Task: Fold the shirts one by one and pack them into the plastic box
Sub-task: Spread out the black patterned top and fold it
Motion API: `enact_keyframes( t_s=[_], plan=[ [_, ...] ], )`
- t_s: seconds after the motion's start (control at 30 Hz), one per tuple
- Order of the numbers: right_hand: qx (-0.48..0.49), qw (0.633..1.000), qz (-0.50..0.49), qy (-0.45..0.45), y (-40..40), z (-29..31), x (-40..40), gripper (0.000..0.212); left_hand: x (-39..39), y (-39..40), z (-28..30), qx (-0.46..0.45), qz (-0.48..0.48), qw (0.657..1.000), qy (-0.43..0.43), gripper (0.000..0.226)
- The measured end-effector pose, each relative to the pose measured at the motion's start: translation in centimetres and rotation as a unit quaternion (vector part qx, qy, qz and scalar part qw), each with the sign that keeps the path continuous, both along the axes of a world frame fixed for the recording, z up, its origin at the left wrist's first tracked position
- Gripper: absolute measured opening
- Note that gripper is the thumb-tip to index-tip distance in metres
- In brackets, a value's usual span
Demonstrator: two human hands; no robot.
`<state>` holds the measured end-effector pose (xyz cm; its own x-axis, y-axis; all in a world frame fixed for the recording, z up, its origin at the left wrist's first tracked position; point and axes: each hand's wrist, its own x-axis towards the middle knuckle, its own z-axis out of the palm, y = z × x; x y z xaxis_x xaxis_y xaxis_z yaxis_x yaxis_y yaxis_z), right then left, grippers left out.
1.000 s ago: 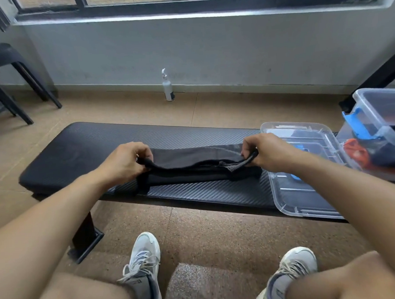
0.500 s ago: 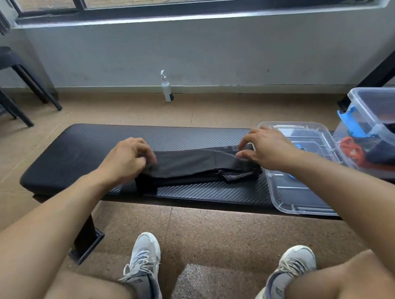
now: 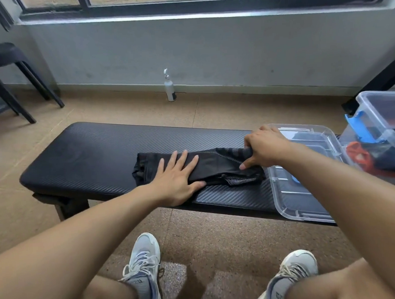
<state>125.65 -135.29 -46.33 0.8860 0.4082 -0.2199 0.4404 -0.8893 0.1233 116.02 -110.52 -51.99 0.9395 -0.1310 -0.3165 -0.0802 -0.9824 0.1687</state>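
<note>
Shirt [image 3: 218, 165] folded into a long black strip on the bench [image 3: 95, 160], under both my hands.

My left hand [image 3: 177, 176] lies flat on the shirt's left half, fingers spread. My right hand [image 3: 264, 146] curls round the shirt's right end, gripping the cloth. Just right of the shirt a clear lid [image 3: 310, 202] lies on the bench; beyond the lid stands the box [image 3: 384, 124], with dark and orange cloth inside.

Black shirt [image 3: 216, 165], black ribbed bench [image 3: 95, 160], clear box [image 3: 379, 115] with blue latch [image 3: 361, 125], perhaps orange contents
</note>
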Motion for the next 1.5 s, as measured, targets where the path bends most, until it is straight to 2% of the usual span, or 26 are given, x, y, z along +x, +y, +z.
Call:
enact_keyframes(
  t_s=[0.1, 0.17, 0.27, 0.33, 0.43, 0.5, 0.63, 0.73, 0.83, 0.87, 0.93, 1.1, 1.23, 1.3, 1.4, 1.47, 1.5],
  plan=[
    [0.097, 0.994, -0.037, 0.026, 0.1, 0.2, -0.8, 0.053, 0.0, 0.1, -0.2, 0.006, -0.001, 1.0, -0.003, 0.085],
    [0.207, 0.972, -0.09, 0.06, -0.2, 0.7, -1.1, 0.047, -0.1, 0.0, -0.1, 0.009, -0.002, 1.0, -0.004, 0.085],
    [0.425, 0.869, -0.2, 0.155, -1.3, 2.0, -1.4, 0.036, -0.4, -0.4, 0.3, 0.001, -0.027, 1.0, -0.008, 0.084],
    [0.479, 0.832, -0.246, 0.133, -2.4, 2.7, -1.2, 0.036, -0.7, -1.0, 0.9, -0.018, -0.057, 0.998, -0.015, 0.082],
    [0.458, 0.848, -0.266, 0.016, -3.8, 3.1, -0.8, 0.038, -1.2, -2.1, 1.9, -0.045, -0.098, 0.994, -0.029, 0.074],
    [0.438, 0.859, -0.263, -0.026, -3.8, 3.5, -1.2, 0.036, -1.3, -2.6, 2.7, -0.092, -0.102, 0.99, -0.032, 0.066],
    [0.433, 0.873, -0.214, -0.07, -1.5, 4.8, -2.4, 0.035, -1.2, -1.9, 5.2, -0.257, -0.004, 0.962, -0.092, 0.036],
    [0.458, 0.869, -0.177, -0.06, 1.1, 5.8, -3.5, 0.036, -0.3, -0.1, 6.4, -0.382, 0.14, 0.902, -0.144, 0.021],
    [0.489, 0.857, -0.16, -0.007, 3.9, 6.1, -4.3, 0.037, 0.6, 2.2, 6.3, -0.507, 0.286, 0.808, -0.09, 0.018],
    [0.498, 0.852, -0.16, 0.018, 4.9, 5.9, -4.5, 0.039, 0.7, 2.8, 6.1, -0.526, 0.317, 0.786, -0.073, 0.02],
    [0.503, 0.848, -0.159, 0.06, 6.9, 5.1, -4.7, 0.043, 0.7, 3.6, 5.6, -0.533, 0.354, 0.766, -0.05, 0.023],
    [0.492, 0.851, -0.155, 0.099, 11.3, 2.1, -5.2, 0.051, 0.4, 2.9, 5.3, -0.542, 0.373, 0.753, 0.016, 0.031],
    [0.49, 0.85, -0.154, 0.12, 13.2, 0.6, -5.3, 0.047, 0.7, 2.8, 5.1, -0.547, 0.385, 0.743, 0.008, 0.036],
    [0.507, 0.834, -0.158, 0.151, 13.7, 0.0, -5.3, 0.044, 0.8, 2.9, 5.0, -0.554, 0.385, 0.738, 0.009, 0.033],
    [0.558, 0.788, -0.168, 0.2, 13.3, -0.1, -5.5, 0.037, 0.5, 3.1, 4.9, -0.543, 0.366, 0.755, 0.019, 0.033],
    [0.56, 0.797, -0.152, 0.171, 12.4, 0.4, -5.4, 0.034, 0.3, 3.2, 4.7, -0.518, 0.365, 0.774, 0.008, 0.034],
    [0.544, 0.815, -0.138, 0.141, 11.8, 0.7, -5.3, 0.034, 0.4, 3.2, 4.6, -0.509, 0.369, 0.778, 0.0, 0.033]
  ],
)
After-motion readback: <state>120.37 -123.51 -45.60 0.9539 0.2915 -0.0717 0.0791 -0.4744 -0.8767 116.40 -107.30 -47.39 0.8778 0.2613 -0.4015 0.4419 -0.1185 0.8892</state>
